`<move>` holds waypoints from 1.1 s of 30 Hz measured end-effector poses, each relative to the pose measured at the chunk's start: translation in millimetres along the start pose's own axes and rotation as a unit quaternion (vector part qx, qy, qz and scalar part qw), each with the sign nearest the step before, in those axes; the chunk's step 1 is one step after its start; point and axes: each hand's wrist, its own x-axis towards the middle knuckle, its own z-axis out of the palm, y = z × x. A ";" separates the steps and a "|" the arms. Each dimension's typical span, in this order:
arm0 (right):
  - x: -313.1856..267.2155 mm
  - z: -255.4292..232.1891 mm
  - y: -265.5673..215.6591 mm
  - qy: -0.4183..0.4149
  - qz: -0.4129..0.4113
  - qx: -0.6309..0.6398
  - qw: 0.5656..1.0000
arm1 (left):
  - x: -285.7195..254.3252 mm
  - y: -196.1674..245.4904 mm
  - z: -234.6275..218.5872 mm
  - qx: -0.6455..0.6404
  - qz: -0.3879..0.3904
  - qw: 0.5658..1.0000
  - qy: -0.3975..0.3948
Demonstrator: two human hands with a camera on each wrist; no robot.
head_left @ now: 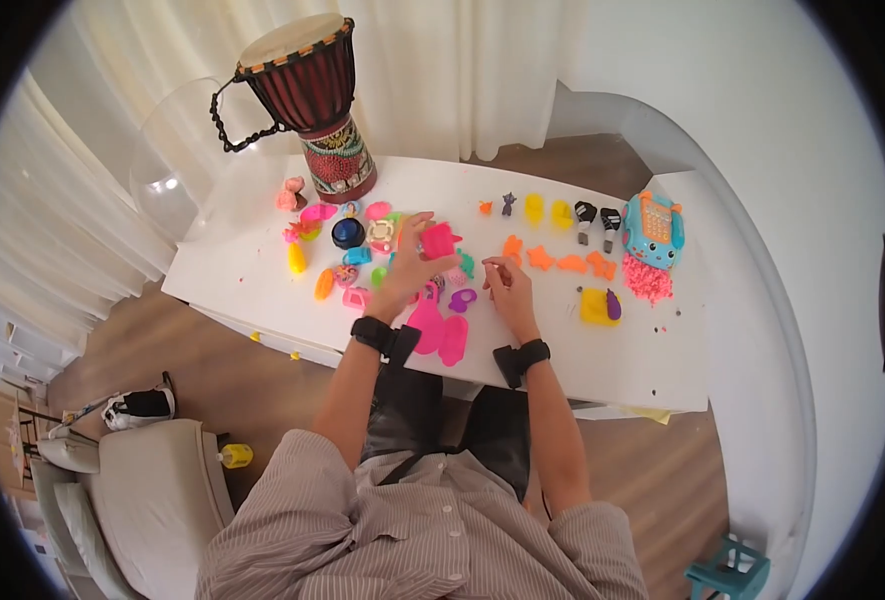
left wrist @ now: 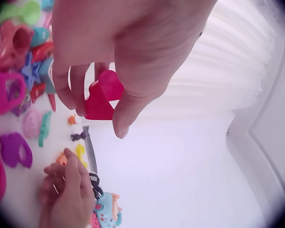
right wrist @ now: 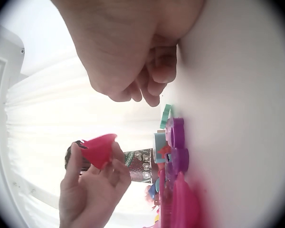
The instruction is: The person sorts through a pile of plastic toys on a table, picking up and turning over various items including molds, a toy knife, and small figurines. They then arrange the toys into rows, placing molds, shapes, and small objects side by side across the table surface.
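Raised above the table, my left hand (head_left: 402, 275) pinches a small hot-pink plastic toy (head_left: 440, 241) between thumb and fingers. In the right wrist view this toy (right wrist: 100, 151) looks like a little cup with a flared, wavy rim. My right hand (head_left: 510, 300) hovers close over the white tabletop, its fingers loosely curled with nothing visible in them. Between the hands lie a purple ring-shaped toy (head_left: 462, 300) and a teal piece (head_left: 466, 264). Flat pink toy pieces (head_left: 426, 325) rest near the front edge, below the left hand.
Many colourful small toys, including a blue jar (head_left: 348, 233), cover the table's left half. A tall drum (head_left: 337, 150) stands behind them. Orange shapes (head_left: 572, 264), a yellow block (head_left: 596, 308), pink crumbly dough (head_left: 648, 281) and a blue toy phone (head_left: 653, 232) lie right.
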 end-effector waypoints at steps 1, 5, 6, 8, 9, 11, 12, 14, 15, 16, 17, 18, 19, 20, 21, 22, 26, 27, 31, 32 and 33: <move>-0.3 -0.1 0.4 -0.003 0.005 0.000 1.000 | 0.4 7.4 -13.6 -0.016 -0.097 0.995 -0.029; -3.5 0.3 -10.6 -0.057 -0.023 -0.024 0.998 | -8.7 -13.6 -57.0 0.080 -0.116 0.990 -0.026; -5.7 -0.4 -13.9 -0.086 -0.055 -0.073 0.992 | -16.2 -10.7 -65.5 0.135 -0.121 0.983 -0.010; -8.4 1.5 -19.5 -0.116 -0.059 -0.066 0.989 | -32.3 -11.7 -85.5 0.111 -0.141 0.983 -0.028; -9.0 1.7 -21.2 -0.145 -0.065 -0.063 0.985 | -38.8 -18.3 -93.9 0.187 -0.095 0.978 -0.020; -10.7 0.4 -26.1 -0.172 -0.070 -0.060 0.981 | -50.5 -22.5 -106.0 0.262 -0.051 0.964 -0.010; -11.8 -0.5 -28.7 -0.199 -0.075 -0.058 0.976 | -57.4 -20.1 -110.7 0.270 -0.052 0.961 -0.003; -13.2 -4.9 -39.9 -0.231 -0.092 -0.100 0.963 | -64.7 -20.7 -120.8 0.281 -0.055 0.958 0.006; -15.0 -6.0 -45.8 -0.258 -0.110 -0.143 0.949 | -66.2 -27.9 -125.6 0.287 -0.041 0.957 0.013; -18.0 -4.8 -50.6 -0.261 -0.107 -0.140 0.949 | -68.3 -35.2 -130.4 0.294 -0.027 0.955 0.019; -20.4 -3.4 -54.5 -0.287 -0.085 -0.183 0.936 | -69.7 -44.3 -138.1 0.295 -0.030 0.955 0.019; -21.3 -2.9 -57.4 -0.312 -0.065 -0.226 0.920 | -69.3 -53.6 -146.2 0.327 -0.021 0.944 0.030; -23.7 -1.7 -60.3 -0.312 -0.064 -0.225 0.921 | -69.7 -62.8 -153.0 0.358 -0.012 0.933 0.039; -27.7 0.0 -62.2 -0.319 -0.056 -0.262 0.909 | -70.8 -66.4 -156.9 0.359 -0.012 0.932 0.038; -31.3 1.1 -63.1 -0.327 -0.049 -0.300 0.895 | -72.6 -69.9 -160.1 0.378 -0.034 0.923 0.067; -33.4 2.9 -60.8 -0.328 -0.052 -0.299 0.895 | -74.1 -73.3 -164.8 0.397 -0.057 0.911 0.098; -33.9 9.6 -47.7 -0.315 -0.093 -0.336 0.883 | -78.5 -82.4 -184.7 0.398 -0.108 0.904 0.113; -32.4 8.1 -46.9 -0.315 -0.092 -0.332 0.885 | -79.8 -84.6 -188.3 0.409 -0.124 0.898 0.105; -25.2 3.7 -47.7 -0.319 -0.056 -0.306 0.895 | -81.5 -97.6 -205.5 0.435 -0.141 0.886 0.071; -25.3 1.3 -47.7 -0.306 -0.045 -0.285 0.907 | -81.2 -98.0 -207.4 0.437 -0.142 0.885 0.072; -25.4 -1.3 -47.4 -0.294 -0.035 -0.264 0.918 | -81.5 -98.7 -208.5 0.413 -0.158 0.894 0.077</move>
